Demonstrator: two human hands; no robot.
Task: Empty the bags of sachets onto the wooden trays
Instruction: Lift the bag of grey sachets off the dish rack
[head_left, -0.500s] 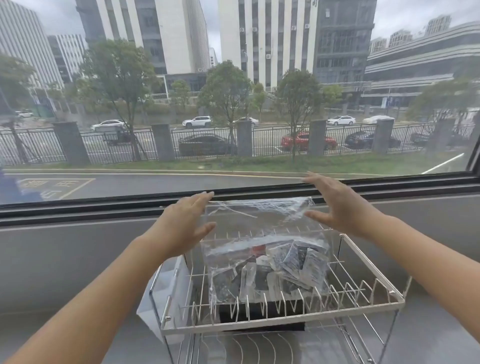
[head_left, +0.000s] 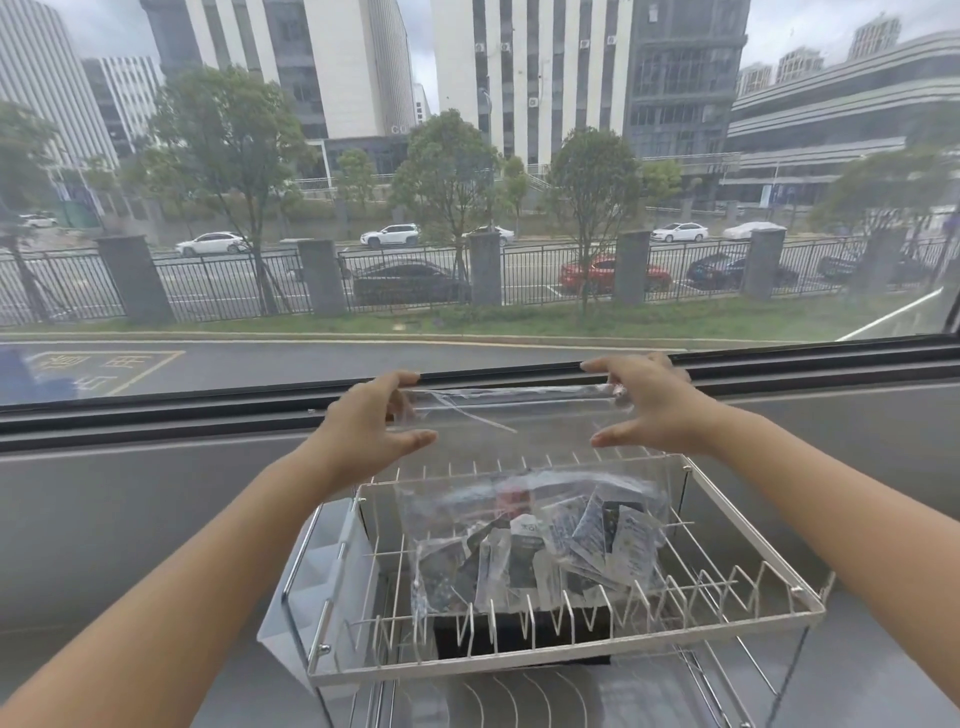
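A clear plastic bag (head_left: 519, 447) hangs upright over the top tier of a wire dish rack (head_left: 753, 540). Several black-and-white sachets (head_left: 576, 545) lie bunched in its bottom, which rests on the rack's wires. My left hand (head_left: 371, 426) holds the bag's top left corner, fingers above the rim and thumb below. My right hand (head_left: 649, 405) holds the top right corner the same way. The bag's mouth is stretched flat between them. No wooden tray is in view.
The rack stands on a grey sill under a big window (head_left: 467, 208) onto a street. A white holder (head_left: 317, 577) hangs on the rack's left side. A lower wire tier (head_left: 519, 696) lies beneath, and a dark object (head_left: 519, 631) sits under the top tier.
Both hands have closed in on the bag's top corners and now hold them. The bag's crumpled upper part is pulled up and taut.
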